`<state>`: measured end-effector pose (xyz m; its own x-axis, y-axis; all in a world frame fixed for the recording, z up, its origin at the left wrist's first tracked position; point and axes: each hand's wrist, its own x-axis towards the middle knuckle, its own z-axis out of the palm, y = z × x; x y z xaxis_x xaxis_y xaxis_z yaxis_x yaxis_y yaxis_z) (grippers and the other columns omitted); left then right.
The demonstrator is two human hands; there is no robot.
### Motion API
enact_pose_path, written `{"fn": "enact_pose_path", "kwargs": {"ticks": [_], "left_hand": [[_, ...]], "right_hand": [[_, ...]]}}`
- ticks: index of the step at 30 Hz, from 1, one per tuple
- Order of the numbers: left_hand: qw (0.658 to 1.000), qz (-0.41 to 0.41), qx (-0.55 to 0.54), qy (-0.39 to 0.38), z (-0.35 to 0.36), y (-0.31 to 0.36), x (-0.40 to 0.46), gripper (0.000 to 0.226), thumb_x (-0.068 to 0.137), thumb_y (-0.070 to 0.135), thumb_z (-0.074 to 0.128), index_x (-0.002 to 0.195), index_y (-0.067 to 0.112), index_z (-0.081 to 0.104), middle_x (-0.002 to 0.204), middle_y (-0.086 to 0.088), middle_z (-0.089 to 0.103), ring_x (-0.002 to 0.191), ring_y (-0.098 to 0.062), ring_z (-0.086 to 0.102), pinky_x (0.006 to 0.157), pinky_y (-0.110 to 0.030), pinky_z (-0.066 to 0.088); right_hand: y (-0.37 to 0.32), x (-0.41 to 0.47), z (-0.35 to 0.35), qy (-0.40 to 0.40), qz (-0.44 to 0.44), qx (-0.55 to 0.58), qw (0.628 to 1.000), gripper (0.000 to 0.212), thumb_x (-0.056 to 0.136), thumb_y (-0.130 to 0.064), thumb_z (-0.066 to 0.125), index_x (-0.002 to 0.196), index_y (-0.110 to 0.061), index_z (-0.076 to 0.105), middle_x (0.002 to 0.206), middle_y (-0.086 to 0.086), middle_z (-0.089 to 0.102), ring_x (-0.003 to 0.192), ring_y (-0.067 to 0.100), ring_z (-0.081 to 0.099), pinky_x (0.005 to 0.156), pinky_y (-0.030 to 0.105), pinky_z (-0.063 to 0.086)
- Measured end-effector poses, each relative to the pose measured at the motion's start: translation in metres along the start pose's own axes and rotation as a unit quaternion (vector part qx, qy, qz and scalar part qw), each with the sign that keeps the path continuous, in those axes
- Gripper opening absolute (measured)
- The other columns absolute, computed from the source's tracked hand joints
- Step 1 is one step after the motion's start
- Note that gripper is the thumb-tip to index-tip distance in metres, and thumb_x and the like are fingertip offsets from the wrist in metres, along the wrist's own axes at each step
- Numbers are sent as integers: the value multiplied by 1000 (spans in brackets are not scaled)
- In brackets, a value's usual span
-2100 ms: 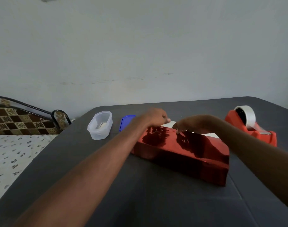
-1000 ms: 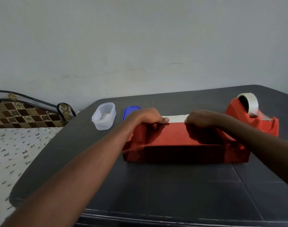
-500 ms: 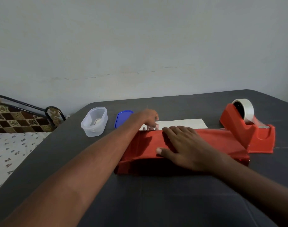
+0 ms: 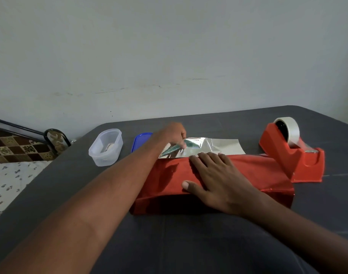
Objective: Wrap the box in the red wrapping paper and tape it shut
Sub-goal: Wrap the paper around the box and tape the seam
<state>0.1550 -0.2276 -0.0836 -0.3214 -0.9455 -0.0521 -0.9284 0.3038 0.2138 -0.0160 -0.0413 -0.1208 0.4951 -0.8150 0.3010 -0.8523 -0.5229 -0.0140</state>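
On table (image 4: pixel 189 244): box (image 4: pixel 169 184) lies in red paper (image 4: pixel 268 175).
Right hand (image 4: pixel 214 180): fingers flat, pinning the paper.
Left hand (image 4: pixel 174 135): fingers pinching the silver flap (image 4: pixel 218 146), likely to fold over.
Tape (image 4: pixel 287 133): near, 1 roll.

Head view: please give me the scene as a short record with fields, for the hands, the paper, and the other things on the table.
surface: dark grey table
box: covered by red wrapping paper, lying lengthwise
far flap: silver underside up, flat on the table behind the box
left hand: pinches the far flap near its left end
right hand: flat on top of the box, fingers spread
tape dispenser: red, with a white roll, right of the box
clear plastic container: open, left of the box
blue lid: beside the container
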Motion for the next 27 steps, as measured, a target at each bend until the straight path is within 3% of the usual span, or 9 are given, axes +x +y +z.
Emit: {"fn": "enact_pose_path", "kwargs": {"ticks": [2,6,12,14,18,21,24,27], "left_hand": [[999,8,-39,31,-12,2,-7,30,72,18,87,97,9,73,88,-4,69,77,-17,62,56,-21,40],[995,38,-66,68,-44,11,-33,31,72,22,88,98,13,73,74,11,61,66,-6,55,58,-20,38],[991,65,-98,64,-68,25,-93,20,73,19,87,86,18,72,79,0,75,78,-19,71,74,-28,48],[990,75,-112,51,-68,30,-113,17,75,17,85,87,17,72,77,2,77,77,-13,73,76,-25,49],[990,84,-94,60,-58,41,-148,19,79,13,81,81,25,65,62,18,70,59,7,61,62,-12,43],[992,95,-55,56,-39,46,-167,19,85,11,75,96,25,70,82,11,76,79,-1,69,72,-18,47],[992,102,5,69,-16,47,-185,29,93,15,65,118,30,71,105,8,76,98,-8,69,88,-27,53],[986,103,66,110,4,50,-203,31,97,25,56,123,36,68,111,7,74,101,-18,68,86,-38,55]], "right_hand": [[0,0,0,4,1,5,1000,83,90,-78,8,136,-19,45,126,-2,54,121,20,48,108,42,34],[-1,-1,-1,16,6,12,1000,77,92,-77,18,128,-15,45,118,-1,57,114,20,50,104,42,37],[-4,-6,-13,2,14,11,1000,73,92,-75,16,125,-18,48,131,5,54,123,25,47,107,47,36],[-7,-8,-20,17,18,7,1000,68,94,-70,19,118,-16,53,131,9,55,122,28,49,102,47,40],[-6,-9,-42,210,49,27,976,29,86,-36,48,91,-8,56,95,16,60,90,36,55,76,47,47],[7,-8,-64,289,79,2,954,28,79,-24,58,101,-6,56,100,14,55,96,33,50,80,46,44],[18,-12,-72,215,41,-25,975,54,78,-31,56,126,-7,53,121,14,55,118,35,50,97,46,42],[19,-24,-63,65,23,-38,997,57,84,-41,42,129,-10,56,110,13,67,105,36,62,92,48,46]]}}
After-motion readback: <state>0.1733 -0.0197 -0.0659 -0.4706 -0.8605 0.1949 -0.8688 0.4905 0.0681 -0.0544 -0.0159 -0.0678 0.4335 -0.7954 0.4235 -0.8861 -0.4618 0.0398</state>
